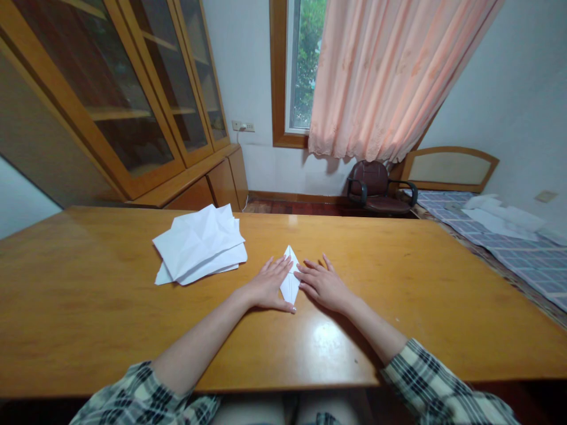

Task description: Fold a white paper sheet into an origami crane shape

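Observation:
A small folded white paper (290, 277), kite-shaped with its point away from me, lies on the wooden table (398, 277). My left hand (269, 284) lies flat on its left side, fingers stretched out and pressing the edge. My right hand (322, 283) lies flat on its right side, fingers spread and touching the paper. Both hands cover part of the paper's sides.
A loose stack of creased white sheets (199, 245) lies on the table to the left of my hands. Behind the table stand a glass-door cabinet (133, 100), a dark office chair (376, 189) under a pink curtain (385, 77), and a bed (509, 236) at right.

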`<action>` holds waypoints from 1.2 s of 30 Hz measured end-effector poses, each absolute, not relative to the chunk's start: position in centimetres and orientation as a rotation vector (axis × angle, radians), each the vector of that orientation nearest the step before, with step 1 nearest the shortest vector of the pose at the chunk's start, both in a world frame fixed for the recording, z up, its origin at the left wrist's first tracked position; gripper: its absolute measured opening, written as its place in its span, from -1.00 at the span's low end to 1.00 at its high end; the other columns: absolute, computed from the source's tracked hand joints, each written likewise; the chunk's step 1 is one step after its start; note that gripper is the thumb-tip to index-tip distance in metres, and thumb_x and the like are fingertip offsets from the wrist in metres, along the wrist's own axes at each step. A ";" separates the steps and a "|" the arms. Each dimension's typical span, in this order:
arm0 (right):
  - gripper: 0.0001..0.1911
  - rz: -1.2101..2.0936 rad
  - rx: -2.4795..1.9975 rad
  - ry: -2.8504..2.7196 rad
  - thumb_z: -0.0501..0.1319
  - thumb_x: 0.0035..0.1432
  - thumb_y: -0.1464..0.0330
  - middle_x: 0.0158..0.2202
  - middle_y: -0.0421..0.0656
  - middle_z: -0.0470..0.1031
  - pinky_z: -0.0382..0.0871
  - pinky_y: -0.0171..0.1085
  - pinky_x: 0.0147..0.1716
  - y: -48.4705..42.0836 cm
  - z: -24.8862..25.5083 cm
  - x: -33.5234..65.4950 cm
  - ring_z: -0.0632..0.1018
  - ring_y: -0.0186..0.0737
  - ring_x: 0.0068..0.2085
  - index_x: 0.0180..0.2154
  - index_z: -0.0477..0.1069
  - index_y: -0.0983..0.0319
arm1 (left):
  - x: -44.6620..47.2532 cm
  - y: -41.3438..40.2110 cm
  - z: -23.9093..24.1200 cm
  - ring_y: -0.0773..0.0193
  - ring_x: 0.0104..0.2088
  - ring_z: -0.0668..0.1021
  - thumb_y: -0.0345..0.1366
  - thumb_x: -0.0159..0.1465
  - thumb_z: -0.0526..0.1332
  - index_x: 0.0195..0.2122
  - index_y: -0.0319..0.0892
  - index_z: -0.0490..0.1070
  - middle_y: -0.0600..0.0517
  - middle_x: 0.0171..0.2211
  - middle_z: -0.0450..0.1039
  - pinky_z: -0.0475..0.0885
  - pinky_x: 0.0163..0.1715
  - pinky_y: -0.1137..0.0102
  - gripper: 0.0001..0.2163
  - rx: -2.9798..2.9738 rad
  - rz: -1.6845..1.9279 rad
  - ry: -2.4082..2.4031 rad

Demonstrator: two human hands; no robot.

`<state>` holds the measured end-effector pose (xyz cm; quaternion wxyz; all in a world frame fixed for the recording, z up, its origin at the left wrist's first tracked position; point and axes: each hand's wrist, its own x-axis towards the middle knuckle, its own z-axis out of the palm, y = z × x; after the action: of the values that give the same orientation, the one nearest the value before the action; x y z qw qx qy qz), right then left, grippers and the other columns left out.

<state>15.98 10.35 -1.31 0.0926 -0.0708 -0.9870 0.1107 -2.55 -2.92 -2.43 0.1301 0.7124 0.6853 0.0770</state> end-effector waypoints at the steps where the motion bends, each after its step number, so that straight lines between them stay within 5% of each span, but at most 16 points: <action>1: -0.64 0.341 -0.235 -2.929 -0.03 0.31 0.20 0.16 -0.17 0.33 -0.34 0.19 0.21 10.4 -1.2 15.7 0.24 -0.07 0.22 0.09 0.32 0.02 | -2.5 -3.0 -2.4 -0.05 0.33 -0.17 0.32 -0.06 0.15 0.33 -0.25 -0.25 -0.24 0.34 -0.33 -0.28 0.25 0.03 0.08 2.075 0.243 1.989; 6: -0.71 0.479 -0.395 -2.912 0.02 0.28 0.28 -0.01 -0.15 0.49 0.05 0.07 0.11 11.0 -0.6 13.8 0.41 -0.09 0.06 -0.06 0.45 0.06 | -2.6 -3.6 -2.5 -0.04 0.33 -0.17 0.30 -0.05 0.18 0.33 -0.22 -0.23 -0.22 0.35 -0.33 -0.23 0.26 0.05 0.07 2.068 0.429 2.043; 9: -0.69 0.457 -0.572 -2.794 0.00 0.28 0.29 -0.12 -0.07 0.52 0.23 -0.16 -0.06 11.3 -0.8 12.5 0.46 -0.14 -0.09 -0.08 0.46 0.16 | -3.2 -3.7 -2.7 0.03 0.32 -0.08 0.18 0.19 0.04 0.32 -0.22 -0.16 -0.19 0.34 -0.20 -0.11 0.26 0.10 -0.19 1.909 0.626 2.262; 12: -0.69 0.428 -0.715 -2.737 0.05 0.26 0.24 -0.21 -0.03 0.50 0.24 -0.21 -0.14 11.4 -1.7 11.6 0.45 -0.13 -0.14 -0.10 0.47 0.21 | -3.9 -3.5 -3.3 0.03 0.29 0.06 0.05 0.30 -0.04 0.27 -0.28 0.01 -0.21 0.28 0.03 -0.01 0.24 0.10 -0.37 1.708 0.721 2.489; 16: -0.73 0.500 -0.678 -2.754 0.15 0.20 0.23 -0.21 -0.07 0.45 0.21 -0.19 -0.15 11.2 -2.6 11.5 0.42 -0.13 -0.15 -0.10 0.46 0.16 | -4.3 -3.0 -4.1 -0.04 0.26 0.11 -0.05 0.25 0.10 0.12 -0.20 0.26 -0.16 0.22 0.17 0.04 0.21 0.02 -0.53 1.738 0.653 2.475; 24: -0.93 0.719 -0.505 -2.604 0.23 0.07 0.44 -0.29 -0.17 0.47 0.22 -0.24 -0.18 10.9 -2.4 13.2 0.43 -0.20 -0.19 -0.32 0.38 0.22 | -4.1 -3.4 -2.9 0.09 0.14 0.30 -0.34 0.20 0.14 -0.15 -0.13 0.41 -0.05 0.05 0.36 0.20 0.16 0.12 -0.80 1.952 0.895 2.223; 29: -0.86 0.551 -0.338 -2.688 0.15 0.14 0.49 -0.29 -0.15 0.51 0.23 -0.27 -0.20 10.4 -2.9 14.4 0.47 -0.21 -0.22 -0.26 0.42 0.21 | -3.8 -4.1 -2.3 0.18 -0.02 0.45 -0.43 0.25 0.05 -0.15 -0.09 0.46 -0.01 -0.11 0.50 0.34 0.04 0.23 -0.75 2.132 0.724 1.993; 36: -0.73 0.371 -0.134 -2.781 0.06 0.22 0.50 -0.16 -0.09 0.54 0.23 -0.21 -0.08 10.2 -3.2 15.6 0.50 -0.22 -0.11 -0.21 0.51 0.16 | -3.3 -5.6 -1.3 0.22 0.10 0.41 -0.44 0.24 -0.01 0.03 -0.11 0.41 0.00 0.09 0.39 0.26 0.15 0.23 -0.62 2.138 0.525 1.930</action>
<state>15.56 10.22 -3.19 0.1654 -0.0470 -0.9765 0.1301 -3.25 -5.59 -1.25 0.1065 0.7261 0.6554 0.1784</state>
